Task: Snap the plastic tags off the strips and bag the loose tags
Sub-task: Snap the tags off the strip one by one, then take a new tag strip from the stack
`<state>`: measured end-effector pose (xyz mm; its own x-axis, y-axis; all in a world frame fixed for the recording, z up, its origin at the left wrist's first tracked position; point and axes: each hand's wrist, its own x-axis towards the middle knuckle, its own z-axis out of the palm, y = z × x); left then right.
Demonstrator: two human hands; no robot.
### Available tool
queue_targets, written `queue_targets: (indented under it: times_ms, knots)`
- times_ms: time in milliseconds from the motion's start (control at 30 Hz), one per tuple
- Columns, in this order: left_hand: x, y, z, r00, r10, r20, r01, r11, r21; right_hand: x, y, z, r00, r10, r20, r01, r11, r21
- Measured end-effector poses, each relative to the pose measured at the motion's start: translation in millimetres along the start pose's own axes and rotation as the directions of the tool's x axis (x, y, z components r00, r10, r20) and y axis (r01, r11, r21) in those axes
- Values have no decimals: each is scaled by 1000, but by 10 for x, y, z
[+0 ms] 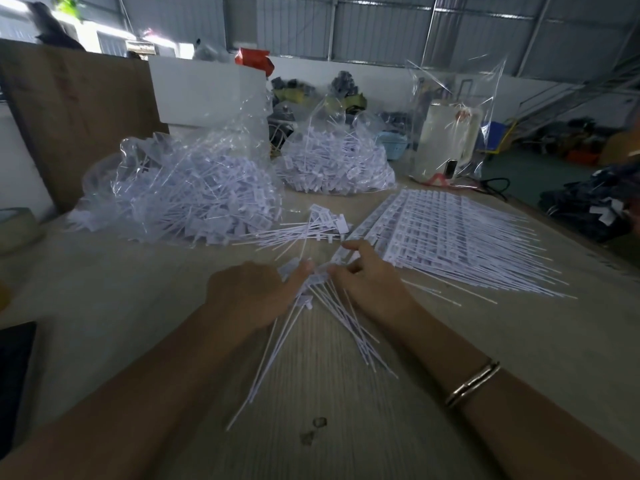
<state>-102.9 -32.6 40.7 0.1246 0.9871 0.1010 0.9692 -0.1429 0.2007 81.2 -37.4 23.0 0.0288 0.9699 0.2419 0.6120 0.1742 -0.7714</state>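
Observation:
My left hand (249, 292) and my right hand (370, 282) meet at the table's middle, both pinching the head end of a white strip of plastic tags (318, 277). The strip's long thin tails (332, 327) fan out toward me between my forearms. A small pile of loose tags (311, 226) lies just beyond my hands. To the right lies a flat stack of whole strips (446, 237). Two clear plastic bags hold loose tags: a large one at the left (180, 188) and a smaller one behind the middle (336, 161).
The wooden table (346, 410) carries an upright empty clear bag (453, 116) at the back right. A brown board (69, 116) leans at the back left. A dark flat object (14, 379) lies at the left edge. Dark clothing (588, 206) sits at the right.

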Motion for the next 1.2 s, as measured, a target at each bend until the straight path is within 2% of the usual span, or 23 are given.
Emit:
queue_targets:
  times_ms: [100, 167, 233, 300, 400, 667, 833, 933, 1033, 1100, 1200]
  knots:
    - [-94, 51, -30, 998, 43, 53, -41, 998, -44, -24, 13, -140, 994, 104, -12, -105, 994, -43]
    - [-117, 122, -33, 996, 74, 46, -72, 996, -49, -74, -21, -153, 995, 81, 63, -75, 994, -85]
    - [-116, 196, -15, 997, 77, 32, -77, 997, -1, -137, -104, -63, 987, 36, 154, -41, 999, 26]
    - [-122, 219, -12, 995, 96, 25, -97, 995, 14, -178, -187, 23, 974, 31, 223, -74, 979, 189]
    - [-138, 161, -59, 978, 189, 88, -189, 982, -8, -176, -210, 20, 968, 29, 251, -116, 933, 340]
    - [-81, 62, -19, 987, 141, 77, -157, 955, 252, -68, 39, -200, 994, 98, 47, -109, 901, 420]
    - [-53, -12, 23, 981, 176, 87, -186, 975, 120, -32, 106, -202, 998, 65, -3, -60, 938, 342]
    - [-1, -97, -19, 976, 205, 72, -203, 979, -33, -28, 94, -226, 996, 56, -67, -24, 913, 406]
    - [144, -145, -130, 974, 209, -89, -218, 969, -112, -51, 78, -267, 989, 66, -131, 7, 869, 494]
    - [324, -134, -263, 964, 155, -216, -191, 969, -154, -58, 76, -278, 987, 62, -148, 26, 849, 527]
    - [719, -27, -417, 963, 97, -250, -134, 982, -136, -43, 86, -269, 990, 39, -136, 40, 846, 531]
